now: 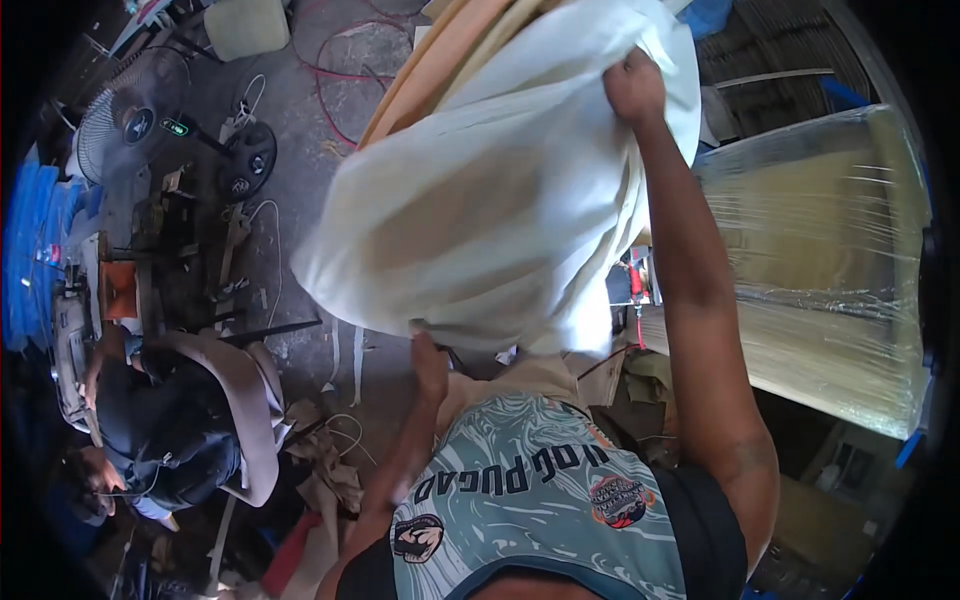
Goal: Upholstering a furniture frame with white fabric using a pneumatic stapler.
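A large white fabric sheet [450, 220] spreads in front of me, partly blurred and billowing. Up at its far right, my right hand [637, 88] is closed in a fist on the bunched cloth, the arm stretched out. My left hand [429, 362] pinches the sheet's near edge, close to my waist. Behind the fabric, a tan and orange-brown panel or stack of long pieces [440, 70] sticks out toward the top; the cloth hides most of it.
On the left a person in dark clothes [170, 420] sits in a padded chair [250, 400] at a machine. A standing fan [135, 125] and a red hose [325, 90] are farther off. At right stands a plastic-wrapped piece [820, 250]. Scraps [325, 460] litter the floor.
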A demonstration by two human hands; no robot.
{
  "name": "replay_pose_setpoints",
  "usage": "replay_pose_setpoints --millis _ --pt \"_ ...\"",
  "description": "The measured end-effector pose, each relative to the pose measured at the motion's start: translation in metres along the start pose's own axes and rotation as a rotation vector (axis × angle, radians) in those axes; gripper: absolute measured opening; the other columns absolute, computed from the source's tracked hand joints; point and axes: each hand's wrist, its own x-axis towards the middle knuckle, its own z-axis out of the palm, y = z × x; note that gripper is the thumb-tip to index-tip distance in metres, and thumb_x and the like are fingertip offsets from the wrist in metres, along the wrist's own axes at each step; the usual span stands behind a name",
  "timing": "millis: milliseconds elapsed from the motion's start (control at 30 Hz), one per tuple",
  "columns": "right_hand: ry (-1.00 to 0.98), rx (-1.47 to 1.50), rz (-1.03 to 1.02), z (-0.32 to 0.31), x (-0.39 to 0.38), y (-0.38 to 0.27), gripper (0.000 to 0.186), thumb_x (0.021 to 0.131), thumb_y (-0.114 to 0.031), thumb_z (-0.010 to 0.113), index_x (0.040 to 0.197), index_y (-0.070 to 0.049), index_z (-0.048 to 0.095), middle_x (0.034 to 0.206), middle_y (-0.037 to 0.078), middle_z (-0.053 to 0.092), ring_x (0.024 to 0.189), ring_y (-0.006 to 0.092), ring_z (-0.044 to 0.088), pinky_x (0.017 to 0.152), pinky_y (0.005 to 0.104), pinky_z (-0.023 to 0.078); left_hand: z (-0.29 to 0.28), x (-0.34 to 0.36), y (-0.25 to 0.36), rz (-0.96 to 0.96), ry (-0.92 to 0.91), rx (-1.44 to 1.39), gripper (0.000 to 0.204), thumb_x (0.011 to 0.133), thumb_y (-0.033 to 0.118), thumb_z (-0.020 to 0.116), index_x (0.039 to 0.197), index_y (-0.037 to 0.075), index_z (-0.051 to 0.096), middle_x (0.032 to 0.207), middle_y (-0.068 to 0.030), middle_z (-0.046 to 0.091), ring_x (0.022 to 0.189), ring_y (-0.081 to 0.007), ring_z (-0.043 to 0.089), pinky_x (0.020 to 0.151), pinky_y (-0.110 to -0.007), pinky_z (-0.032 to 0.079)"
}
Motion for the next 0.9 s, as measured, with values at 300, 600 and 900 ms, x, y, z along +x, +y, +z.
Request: replay_pose_setpoints --millis 300,600,900 --pt "-0.055 -0.270 -0.319 0.075 0.000 -0.056 0.044 0.082 -0.051 0.058 0.102 -0.013 0.068 0.110 0.007 0.067 0.105 0.0315 0.060 0.089 0.0537 0.045 0.144 -0.003 -0.025 -0.425 -0.253 -1.050 0.083 0.092 0.073 0.030 0.152 0.016 0.019 0.154 -0.0089 0.030 0.136 -0.0330 0.036 0.107 -0.054 0.034" --pt "0.068 -0.184 -0.466 0.106 -0.037 -0.021 0.041 0.080 -0.052 0.063 0.086 -0.012 0.067 0.094 0.006 0.066 0.090 0.0268 0.061 0.076 0.0444 0.049 0.179 0.062 -0.090 -0.597 -0.127 -0.886 0.110 0.079 0.088 0.030 0.153 0.008 0.014 0.152 -0.0226 0.027 0.137 -0.0404 0.033 0.110 -0.051 0.031" --pt "-0.046 -0.072 -0.454 0.094 -0.043 -0.025 0.041 0.081 -0.048 0.064 0.094 -0.009 0.065 0.101 0.008 0.065 0.095 0.0271 0.060 0.081 0.0446 0.048 0.125 0.045 0.045 0.291 0.525 0.393 0.076 0.081 0.036 0.075 0.135 -0.002 0.037 0.126 -0.0240 0.048 0.121 -0.0407 0.044 0.102 -0.048 0.037"
